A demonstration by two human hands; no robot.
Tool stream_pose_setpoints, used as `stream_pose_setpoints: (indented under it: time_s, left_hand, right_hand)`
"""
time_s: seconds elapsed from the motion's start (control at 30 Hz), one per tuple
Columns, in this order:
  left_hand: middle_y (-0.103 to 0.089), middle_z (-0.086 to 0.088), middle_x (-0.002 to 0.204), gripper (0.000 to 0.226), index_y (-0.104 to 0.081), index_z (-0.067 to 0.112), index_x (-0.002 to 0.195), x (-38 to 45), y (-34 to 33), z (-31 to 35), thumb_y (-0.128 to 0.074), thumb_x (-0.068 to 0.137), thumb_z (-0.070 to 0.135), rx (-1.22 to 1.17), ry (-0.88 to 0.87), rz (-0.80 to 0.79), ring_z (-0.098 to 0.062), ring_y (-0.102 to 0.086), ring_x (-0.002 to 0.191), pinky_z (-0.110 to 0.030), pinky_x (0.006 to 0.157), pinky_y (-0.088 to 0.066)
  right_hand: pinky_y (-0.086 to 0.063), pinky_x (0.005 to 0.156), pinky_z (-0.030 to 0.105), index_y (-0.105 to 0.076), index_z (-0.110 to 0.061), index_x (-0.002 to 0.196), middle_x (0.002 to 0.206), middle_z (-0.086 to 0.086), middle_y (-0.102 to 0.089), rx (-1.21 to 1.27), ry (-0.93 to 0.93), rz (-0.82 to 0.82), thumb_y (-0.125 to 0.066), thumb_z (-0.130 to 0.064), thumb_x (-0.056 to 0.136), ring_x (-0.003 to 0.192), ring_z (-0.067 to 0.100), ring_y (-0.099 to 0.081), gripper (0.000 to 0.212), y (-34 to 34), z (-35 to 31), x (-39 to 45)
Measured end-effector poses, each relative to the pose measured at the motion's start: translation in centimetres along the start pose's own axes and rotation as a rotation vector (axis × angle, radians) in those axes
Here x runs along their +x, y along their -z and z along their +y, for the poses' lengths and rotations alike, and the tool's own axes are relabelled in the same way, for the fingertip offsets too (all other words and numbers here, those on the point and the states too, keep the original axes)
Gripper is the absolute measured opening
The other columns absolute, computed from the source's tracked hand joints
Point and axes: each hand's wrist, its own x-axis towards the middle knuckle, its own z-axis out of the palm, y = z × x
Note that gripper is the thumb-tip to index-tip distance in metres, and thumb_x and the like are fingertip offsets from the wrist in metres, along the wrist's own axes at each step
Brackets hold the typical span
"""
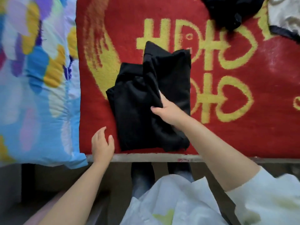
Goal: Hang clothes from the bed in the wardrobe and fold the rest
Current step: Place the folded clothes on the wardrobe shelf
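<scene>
Folding is in hand on the black garment, which lies partly folded near the near edge of the red blanket, roughly mid-scene. A raised ridge of cloth down its middle is pinched by the right hand, thumb on the left side and fingers tucked under the fold on the far side. The left hand is held just left of the garment's near-left corner, fingers relaxed and spread, nothing gripped; contact with the blanket cannot be told. At the far right, a second dark garment and a pale garment are left heaped, not yet handled. A multicoloured quilt covers the left of the bed. Risks, as judged: the near hem sits close to the bed edge, so a pull toward the body could drag it off. With only one hand on the cloth, the lower layers may shift and the fold skew. Loose near-right corner could bunch if it is flipped without flattening.
</scene>
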Motion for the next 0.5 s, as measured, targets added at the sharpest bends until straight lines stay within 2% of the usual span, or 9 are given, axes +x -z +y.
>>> stream_pose_setpoints:
  time_s: [0.07,0.13,0.2,0.27,0.33,0.37,0.4,0.43,0.5]
  left_hand:
    - [-0.046,-0.022,0.134,0.041,-0.043,-0.003,0.132,-0.2,1.1,-2.5,-0.047,0.093,0.006,0.002,0.042,-0.065,-0.033,-0.038,0.127,-0.039,0.105,-0.027]
    - [-0.049,-0.021,0.131,0.04,-0.043,-0.002,0.132,-0.3,1.7,-4.4,-0.046,0.094,0.007,-0.023,0.097,-0.139,-0.032,-0.043,0.123,-0.038,0.103,-0.03]
    - [-0.052,-0.019,0.127,0.038,-0.043,0.0,0.132,-0.1,2.1,-5.5,-0.043,0.096,0.011,-0.095,0.149,-0.187,-0.03,-0.047,0.118,-0.035,0.099,-0.034]
    - [-0.052,-0.017,0.128,0.039,-0.042,0.002,0.133,0.5,2.5,-5.1,-0.041,0.098,0.017,-0.17,0.178,-0.221,-0.028,-0.048,0.117,-0.031,0.095,-0.034]
    - [-0.05,-0.013,0.132,0.043,-0.039,0.007,0.136,1.4,2.4,-4.2,-0.041,0.098,0.026,-0.244,0.205,-0.308,-0.024,-0.047,0.12,-0.026,0.092,-0.033]
    - [-0.048,-0.01,0.135,0.047,-0.036,0.008,0.138,1.9,2.3,-3.6,-0.043,0.097,0.029,-0.288,0.208,-0.377,-0.022,-0.046,0.122,-0.023,0.091,-0.033]
    - [-0.045,-0.009,0.138,0.052,-0.033,0.009,0.141,2.3,1.9,-3.0,-0.046,0.096,0.032,-0.329,0.207,-0.448,-0.021,-0.044,0.125,-0.022,0.092,-0.032]
    - [-0.041,-0.009,0.141,0.058,-0.029,0.008,0.143,2.6,1.5,-2.5,-0.049,0.094,0.034,-0.363,0.199,-0.511,-0.021,-0.041,0.129,-0.022,0.095,-0.032]
    - [-0.032,-0.008,0.147,0.073,-0.023,0.008,0.145,3.0,0.2,-1.7,-0.056,0.088,0.039,-0.353,0.167,-0.603,-0.023,-0.032,0.135,-0.026,0.104,-0.029]
  right_hand:
    - [-0.038,0.09,0.022,-0.006,-0.032,0.148,0.131,0.003,-0.049,-0.018,-0.088,-0.077,-0.046,-0.016,0.093,0.112,0.018,-0.049,0.069,-4.8,0.0,2.1]
    - [-0.046,0.09,0.031,-0.004,-0.027,0.148,0.118,0.01,-0.055,-0.034,-0.188,-0.142,-0.045,-0.02,0.095,0.101,0.022,-0.056,0.068,-9.0,1.0,3.1]
    - [-0.047,0.092,0.032,-0.009,-0.02,0.149,0.107,0.008,-0.056,-0.021,-0.231,-0.141,-0.043,-0.02,0.096,0.097,0.018,-0.056,0.063,-11.8,2.3,3.3]
    - [-0.048,0.08,0.024,-0.023,-0.013,0.146,0.101,0.005,-0.055,0.164,-0.284,-0.042,-0.038,-0.011,0.097,0.092,0.014,-0.057,0.051,-11.9,3.2,2.9]
    - [-0.049,0.068,0.019,-0.039,-0.005,0.136,0.088,0.004,-0.057,0.333,-0.288,0.117,-0.034,-0.001,0.095,0.073,0.008,-0.062,0.041,-10.5,3.7,1.9]
    - [-0.05,0.069,0.021,-0.046,-0.001,0.129,0.082,0.003,-0.057,0.351,-0.265,0.216,-0.033,0.003,0.094,0.066,0.005,-0.063,0.037,-9.3,4.0,1.2]
    - [-0.053,0.075,0.025,-0.051,0.001,0.121,0.081,0.003,-0.058,0.289,-0.237,0.31,-0.033,0.006,0.092,0.065,0.006,-0.064,0.034,-7.9,4.6,0.3]
    - [-0.051,0.086,0.031,-0.054,0.0,0.115,0.085,0.006,-0.06,0.142,-0.207,0.395,-0.033,0.009,0.09,0.074,0.012,-0.065,0.034,-6.4,5.3,-0.7]
    - [-0.039,0.101,0.031,-0.053,-0.002,0.124,0.114,0.013,-0.06,-0.303,-0.141,0.459,-0.038,0.012,0.086,0.109,0.024,-0.057,0.043,-3.2,6.8,-2.4]
